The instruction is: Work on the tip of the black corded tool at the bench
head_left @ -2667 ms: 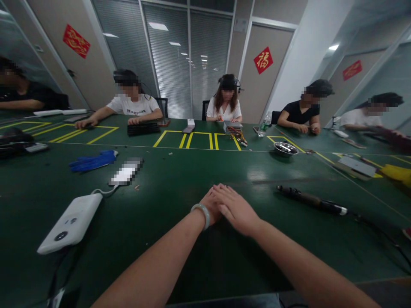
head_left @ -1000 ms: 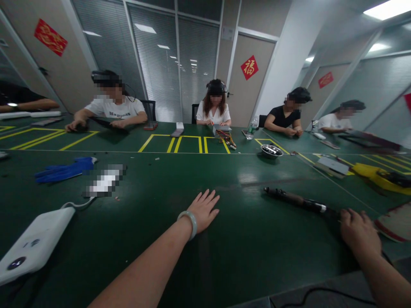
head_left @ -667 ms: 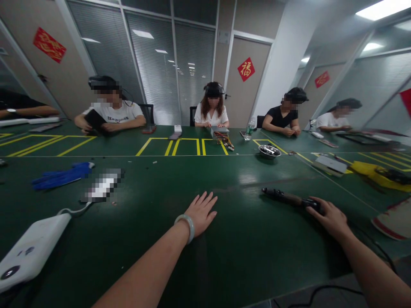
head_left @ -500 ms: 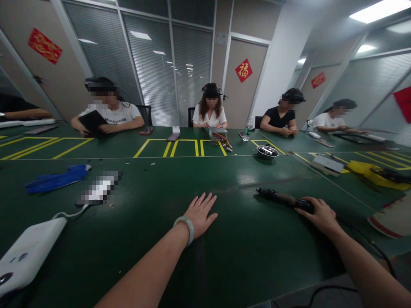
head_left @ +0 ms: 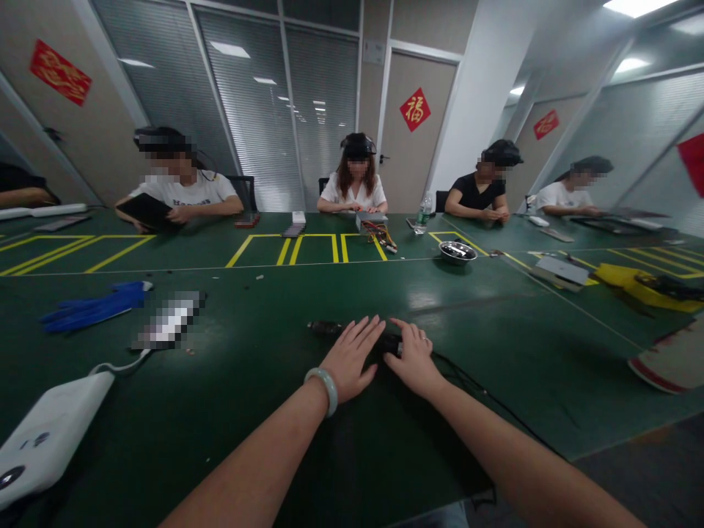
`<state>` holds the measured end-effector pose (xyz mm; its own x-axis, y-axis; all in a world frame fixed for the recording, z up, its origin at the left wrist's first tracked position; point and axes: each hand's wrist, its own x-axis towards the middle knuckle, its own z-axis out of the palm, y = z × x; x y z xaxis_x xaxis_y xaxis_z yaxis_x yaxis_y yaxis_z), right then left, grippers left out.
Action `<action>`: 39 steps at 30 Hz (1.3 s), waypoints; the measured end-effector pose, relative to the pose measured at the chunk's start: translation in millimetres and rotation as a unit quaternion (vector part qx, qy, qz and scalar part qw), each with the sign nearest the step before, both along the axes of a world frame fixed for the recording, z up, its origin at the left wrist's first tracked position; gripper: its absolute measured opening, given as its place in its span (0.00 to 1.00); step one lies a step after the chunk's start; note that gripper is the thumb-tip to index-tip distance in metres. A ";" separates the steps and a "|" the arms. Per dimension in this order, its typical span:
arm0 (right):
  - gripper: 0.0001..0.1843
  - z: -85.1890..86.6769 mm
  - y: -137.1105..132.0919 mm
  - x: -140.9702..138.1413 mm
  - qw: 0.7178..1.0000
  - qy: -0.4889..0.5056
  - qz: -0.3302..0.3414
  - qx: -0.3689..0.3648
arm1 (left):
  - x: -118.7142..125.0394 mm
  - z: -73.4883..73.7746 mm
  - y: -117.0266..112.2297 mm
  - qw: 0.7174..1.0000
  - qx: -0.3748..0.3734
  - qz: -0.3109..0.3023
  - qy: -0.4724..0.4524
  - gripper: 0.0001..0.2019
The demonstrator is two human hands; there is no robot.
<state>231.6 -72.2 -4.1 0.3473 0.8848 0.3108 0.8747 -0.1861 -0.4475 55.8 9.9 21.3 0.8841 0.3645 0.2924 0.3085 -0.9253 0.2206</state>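
Note:
In the head view a dark corded electric screwdriver (head_left: 326,329) lies low over the green table, its tip toward the left. My right hand (head_left: 413,358) has its fingers and thumb around the screwdriver's rear end, where the cord comes out. Close beside it, my left hand (head_left: 352,359), with a pale bangle (head_left: 325,389) on the wrist, is open with fingers stretched out. Those fingers hide the middle of the screwdriver, and I cannot tell whether they touch it.
On the left are a blue glove (head_left: 99,306), a phone (head_left: 169,320) and a white power bank (head_left: 52,433) cabled to it. Farther off stand a metal bowl (head_left: 457,252) and a bottle (head_left: 423,214). Several people sit across the green table (head_left: 247,433).
My right hand has brought the screwdriver leftward from the right side of the table to my left hand. The left hand stays open, nearly in place. The view has shifted slightly.

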 end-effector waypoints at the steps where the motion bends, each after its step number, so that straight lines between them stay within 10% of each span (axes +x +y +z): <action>1: 0.39 -0.3 6.8 -11.9 1.000 0.024 0.010 0.003 | -0.3 -1.0 1.6 1.000 -0.001 0.005 0.001 0.41; 9: 0.45 -1.1 -13.6 -35.5 0.996 -0.007 0.089 0.022 | -1.0 -7.5 13.8 0.999 -0.023 0.032 0.019 0.34; 14: 0.23 -4.6 -79.8 -17.3 0.991 -0.126 -0.050 0.000 | -1.0 -6.3 13.1 0.999 -0.032 0.037 -0.017 0.27; 18: 0.12 -1.9 -99.5 10.9 0.994 -0.097 -0.019 -0.047 | 0.3 -4.1 10.2 0.997 -0.040 0.060 -0.029 0.24; 27: 0.16 28.3 -10.9 86.8 0.995 0.076 0.061 0.030 | -7.3 10.0 5.2 0.996 -0.033 0.080 -0.030 0.18; 32: 0.18 20.6 23.1 63.8 0.989 0.124 0.075 -0.015 | -25.0 9.8 20.4 0.987 -0.032 0.155 -0.009 0.14; 39: 0.10 24.9 8.2 26.2 0.990 -0.069 0.119 0.027 | -24.8 6.2 23.8 0.992 -0.020 0.114 -0.054 0.15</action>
<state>257.8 -64.0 20.8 0.0819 0.9173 0.3897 0.9442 0.0537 -0.3249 30.9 33.7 27.5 0.7421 0.5637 0.3627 0.4806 -0.8246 0.2983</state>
